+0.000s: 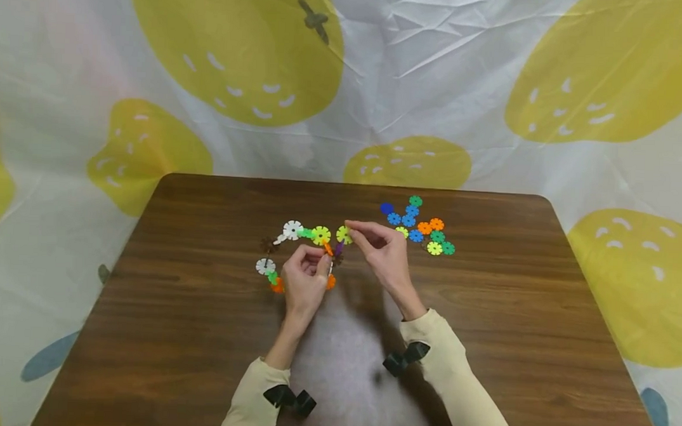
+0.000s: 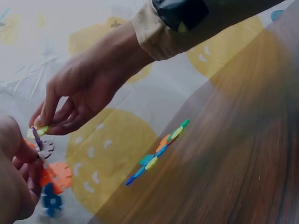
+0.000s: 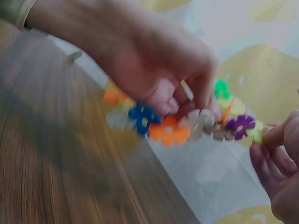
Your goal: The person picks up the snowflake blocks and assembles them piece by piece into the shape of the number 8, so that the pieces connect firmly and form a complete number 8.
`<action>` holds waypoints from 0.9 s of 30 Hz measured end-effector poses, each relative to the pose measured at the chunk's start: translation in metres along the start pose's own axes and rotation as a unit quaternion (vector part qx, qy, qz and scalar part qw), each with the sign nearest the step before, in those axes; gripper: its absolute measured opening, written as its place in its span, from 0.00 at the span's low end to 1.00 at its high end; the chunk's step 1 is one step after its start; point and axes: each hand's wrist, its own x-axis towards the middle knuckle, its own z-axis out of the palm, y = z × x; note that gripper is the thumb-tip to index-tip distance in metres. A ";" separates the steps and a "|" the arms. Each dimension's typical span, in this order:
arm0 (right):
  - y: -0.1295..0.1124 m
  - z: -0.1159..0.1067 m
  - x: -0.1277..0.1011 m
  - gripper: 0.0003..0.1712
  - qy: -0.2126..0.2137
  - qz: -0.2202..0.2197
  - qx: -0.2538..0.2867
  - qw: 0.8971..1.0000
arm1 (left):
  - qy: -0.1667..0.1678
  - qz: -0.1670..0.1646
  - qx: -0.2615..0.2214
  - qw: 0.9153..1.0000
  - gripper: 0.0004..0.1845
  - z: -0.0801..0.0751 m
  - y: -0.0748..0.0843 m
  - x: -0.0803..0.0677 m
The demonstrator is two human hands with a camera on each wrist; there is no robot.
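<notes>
1. The left hand (image 1: pixel 306 276) holds a chain of toy discs (image 1: pixel 302 249) up above the middle of the bench (image 1: pixel 141 331). Its fingers curl around the discs near one end.
2. The right hand (image 1: pixel 376 246) pinches a yellow-green disc (image 1: pixel 344 235) between its thumb and fingertips, at the end of the chain.
3. The chain has white, green, yellow, orange, purple, brown and blue discs. Each one is flat and round, with little notches around the edge like a flower.
4. The discs look like hard, smooth plastic. They are probably very light and stiff.
5. The chain could bend or pop apart where the discs slot together, so it seems best to hold it close to the joint and take each disc by its flat sides.
6. A pile of loose discs (image 1: pixel 419 226) lies flat near the far right part of the bench. They are blue, green, orange and yellow.
7. The bench is brown wood with a smooth top and round corners.
8. A white cloth with big yellow strawberry shapes (image 1: pixel 234 43) hangs behind it.
</notes>
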 end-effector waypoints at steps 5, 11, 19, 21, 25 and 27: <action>-0.005 -0.004 0.006 0.13 -0.015 0.020 0.003 1.000 | -0.061 -0.020 0.073 0.995 0.03 -0.007 0.003 -0.005; 0.001 -0.013 0.011 0.13 -0.043 0.049 0.024 0.998 | -0.152 0.048 0.125 0.979 0.04 -0.029 0.031 -0.001; 0.005 -0.011 0.010 0.17 -0.081 0.084 0.053 0.992 | -0.182 0.097 0.218 0.954 0.08 -0.034 0.048 0.040; 0.005 -0.010 0.010 0.16 -0.093 0.087 0.057 0.990 | -0.218 0.065 0.232 0.946 0.09 -0.032 0.047 0.044; 0.006 -0.009 0.009 0.15 -0.106 0.088 0.069 0.988 | -0.255 0.023 0.237 0.937 0.09 -0.026 0.044 0.044; 0.006 -0.009 0.008 0.14 -0.106 0.090 0.073 0.988 | -0.253 0.020 0.235 0.938 0.08 -0.023 0.042 0.043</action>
